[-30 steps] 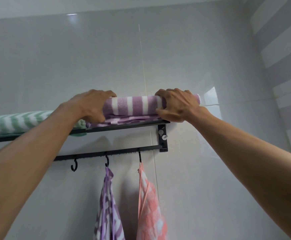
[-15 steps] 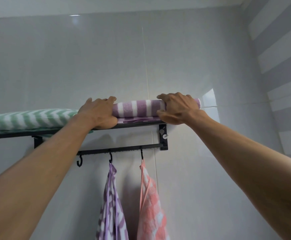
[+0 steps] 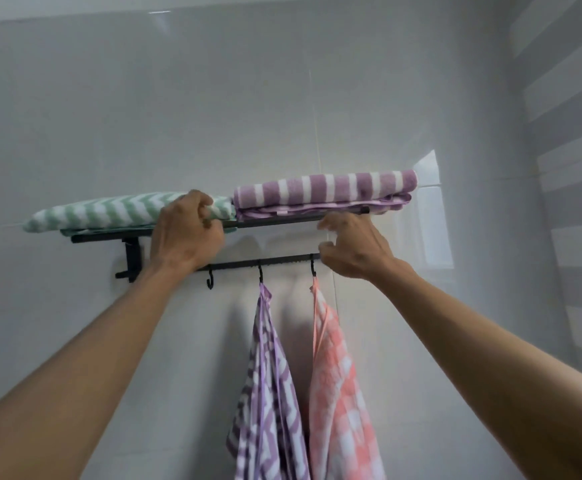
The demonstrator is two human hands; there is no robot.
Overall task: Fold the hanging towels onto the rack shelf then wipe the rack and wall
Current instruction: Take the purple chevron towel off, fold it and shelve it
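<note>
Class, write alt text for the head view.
A left hand grips the green towel on a black wall rack, beside a folded purple towel. The right hand hovers open below the shelf; purple and pink cloths hang from hooks.

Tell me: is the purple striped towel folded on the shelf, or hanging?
Folded. The purple striped towel lies as a layered bundle on the black rack shelf, beside the green one.
</note>
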